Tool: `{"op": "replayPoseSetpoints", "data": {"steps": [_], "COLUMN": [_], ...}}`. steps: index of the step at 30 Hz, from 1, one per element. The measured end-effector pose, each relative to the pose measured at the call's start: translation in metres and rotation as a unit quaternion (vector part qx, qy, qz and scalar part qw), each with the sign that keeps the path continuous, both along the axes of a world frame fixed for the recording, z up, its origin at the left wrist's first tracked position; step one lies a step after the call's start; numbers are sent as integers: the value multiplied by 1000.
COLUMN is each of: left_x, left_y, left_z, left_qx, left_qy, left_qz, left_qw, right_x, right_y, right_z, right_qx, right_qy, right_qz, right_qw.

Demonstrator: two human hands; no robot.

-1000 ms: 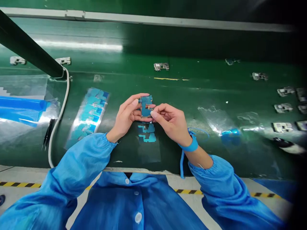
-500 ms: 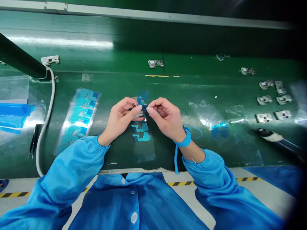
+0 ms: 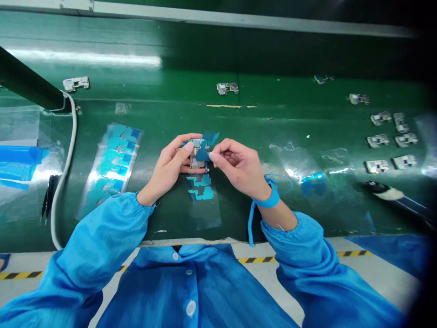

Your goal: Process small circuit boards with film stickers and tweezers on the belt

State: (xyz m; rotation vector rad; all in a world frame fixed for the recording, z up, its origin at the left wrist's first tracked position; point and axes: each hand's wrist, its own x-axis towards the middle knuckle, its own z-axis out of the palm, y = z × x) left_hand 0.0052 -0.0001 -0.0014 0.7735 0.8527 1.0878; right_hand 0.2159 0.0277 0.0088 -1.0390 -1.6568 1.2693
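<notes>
My left hand (image 3: pixel 170 166) grips a small metal circuit board (image 3: pixel 195 155) above the green belt (image 3: pixel 205 54). My right hand (image 3: pixel 239 166) pinches a blue film (image 3: pixel 206 146) that is partly lifted off the board's face. A blue wrist strap (image 3: pixel 269 198) with a coiled cord sits on my right wrist. Directly below my hands lies a clear liner sheet (image 3: pixel 205 200) carrying two blue film cut-outs.
A strip of several blue films (image 3: pixel 111 166) lies left of my hands, beside a white cable (image 3: pixel 64 173) and black tweezers (image 3: pixel 48 200). Blue sheets (image 3: pixel 18 166) lie at far left. Several small boards (image 3: pixel 389 141) sit on the belt at right; single ones (image 3: pixel 227 87) further back.
The board has turned in my left hand so its metal side shows, and the blue film has come away from it between my right fingers. The view shifted slightly.
</notes>
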Motion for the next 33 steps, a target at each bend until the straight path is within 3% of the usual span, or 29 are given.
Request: {"op": "replayPoseSetpoints", "data": {"steps": [3, 20, 33], "left_x": [-1, -1, -1], "left_y": [1, 1, -2], "left_z": [0, 4, 4], "left_qx": [-9, 19, 58], "left_qy": [-11, 8, 116], "left_qz": [0, -13, -31], "left_qw": [1000, 1000, 991], "right_x": [-1, 0, -1], "right_y": [-1, -4, -3], "right_z": [-1, -3, -5], "right_qx": [-64, -84, -77], "right_qy": [11, 18, 30], "right_qz": [47, 58, 47], "right_qw": [997, 995, 995]}}
